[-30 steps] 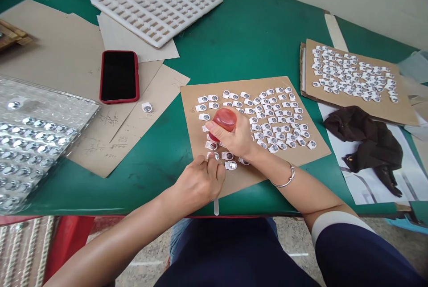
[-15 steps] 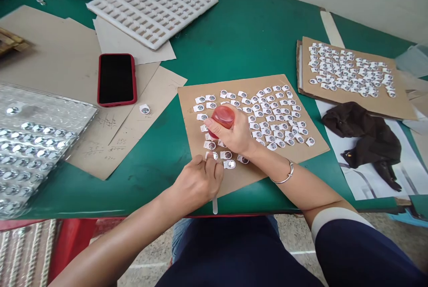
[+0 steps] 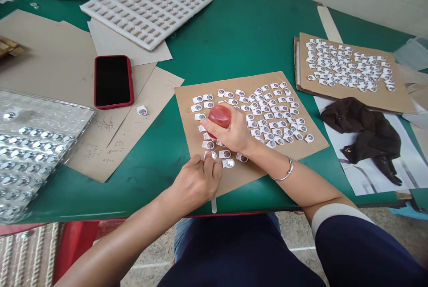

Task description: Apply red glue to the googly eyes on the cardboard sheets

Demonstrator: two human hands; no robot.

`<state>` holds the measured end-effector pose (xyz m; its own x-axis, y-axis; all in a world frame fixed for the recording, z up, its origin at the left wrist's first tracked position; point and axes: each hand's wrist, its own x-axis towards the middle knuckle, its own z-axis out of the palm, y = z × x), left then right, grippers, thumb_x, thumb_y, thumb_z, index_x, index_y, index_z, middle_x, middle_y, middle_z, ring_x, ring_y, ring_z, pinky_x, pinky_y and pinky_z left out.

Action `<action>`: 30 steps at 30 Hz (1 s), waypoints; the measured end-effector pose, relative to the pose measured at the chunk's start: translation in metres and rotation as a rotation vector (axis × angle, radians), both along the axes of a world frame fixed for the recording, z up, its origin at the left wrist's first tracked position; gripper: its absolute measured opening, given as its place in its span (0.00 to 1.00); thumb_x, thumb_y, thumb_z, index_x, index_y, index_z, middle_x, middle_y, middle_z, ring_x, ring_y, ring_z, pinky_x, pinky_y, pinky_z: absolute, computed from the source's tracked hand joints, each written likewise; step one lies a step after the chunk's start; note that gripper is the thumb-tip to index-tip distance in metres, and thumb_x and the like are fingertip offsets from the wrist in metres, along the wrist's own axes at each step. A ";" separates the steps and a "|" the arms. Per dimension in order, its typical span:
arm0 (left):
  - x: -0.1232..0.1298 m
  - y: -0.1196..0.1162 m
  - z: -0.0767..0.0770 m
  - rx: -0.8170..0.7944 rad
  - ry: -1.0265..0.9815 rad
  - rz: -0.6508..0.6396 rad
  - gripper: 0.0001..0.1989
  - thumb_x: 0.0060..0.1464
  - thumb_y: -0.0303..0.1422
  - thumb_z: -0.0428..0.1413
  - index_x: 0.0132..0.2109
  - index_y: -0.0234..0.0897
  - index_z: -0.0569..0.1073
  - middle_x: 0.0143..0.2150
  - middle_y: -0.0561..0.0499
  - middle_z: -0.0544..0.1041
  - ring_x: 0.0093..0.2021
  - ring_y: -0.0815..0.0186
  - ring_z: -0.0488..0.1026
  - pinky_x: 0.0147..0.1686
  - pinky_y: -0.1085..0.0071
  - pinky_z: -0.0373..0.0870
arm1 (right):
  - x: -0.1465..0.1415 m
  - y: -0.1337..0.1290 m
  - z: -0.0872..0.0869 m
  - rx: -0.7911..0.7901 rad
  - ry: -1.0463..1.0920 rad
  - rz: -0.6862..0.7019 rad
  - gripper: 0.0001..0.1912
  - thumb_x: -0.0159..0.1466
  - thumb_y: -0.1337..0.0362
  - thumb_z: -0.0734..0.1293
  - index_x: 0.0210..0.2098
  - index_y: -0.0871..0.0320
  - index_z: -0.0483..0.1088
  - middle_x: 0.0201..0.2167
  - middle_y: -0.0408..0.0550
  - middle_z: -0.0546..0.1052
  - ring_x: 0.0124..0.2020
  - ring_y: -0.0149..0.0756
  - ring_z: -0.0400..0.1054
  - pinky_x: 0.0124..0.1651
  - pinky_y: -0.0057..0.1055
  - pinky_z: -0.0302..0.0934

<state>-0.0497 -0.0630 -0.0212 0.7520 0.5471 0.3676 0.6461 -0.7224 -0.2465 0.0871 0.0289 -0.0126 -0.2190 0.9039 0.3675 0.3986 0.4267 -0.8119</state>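
A glossy red rounded squeeze bottle point(image 3: 220, 116) is gripped in my right hand point(image 3: 238, 132), its lower end hidden by fingers. Close below, my left hand point(image 3: 199, 178) is closed around a slim flat pale tool point(image 3: 214, 205), whose rounded end pokes out toward the table edge. The left fingertips are at a small white tag with a round silvery piece point(image 3: 211, 155). Many similar tags lie in rows on the brown cardboard sheet point(image 3: 234, 181) under both hands. One tag with a shiny silver centre point(image 3: 228, 163) lies right of the left fingers.
A red-cased phone point(image 3: 113, 81) and a lone tag point(image 3: 142, 110) rest on brown paper at left. Nearby are a clear sheet with silver domes point(image 3: 36, 144) and a white slotted tray point(image 3: 147, 8). Right are another tag-covered cardboard point(image 3: 351, 93) and dark cloth point(image 3: 371, 140).
The camera view has shifted slightly. Both hands keep nearly the same place and grip, and the tags look unmoved on the cardboard.
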 end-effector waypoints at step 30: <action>-0.041 0.075 0.023 -1.282 -0.614 0.217 0.06 0.47 0.32 0.56 0.30 0.33 0.74 0.29 0.50 0.76 0.32 0.66 0.71 0.31 0.71 0.66 | 0.041 -0.046 0.015 -0.202 0.483 -0.060 0.18 0.57 0.55 0.68 0.44 0.50 0.60 0.33 0.42 0.72 0.25 0.33 0.72 0.30 0.37 0.70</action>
<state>-0.0909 0.0117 0.0021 0.5186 0.8242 -0.2275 0.5339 -0.1043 0.8391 0.1283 -0.0167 0.0027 -0.0135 0.9729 0.2310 -0.0223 0.2306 -0.9728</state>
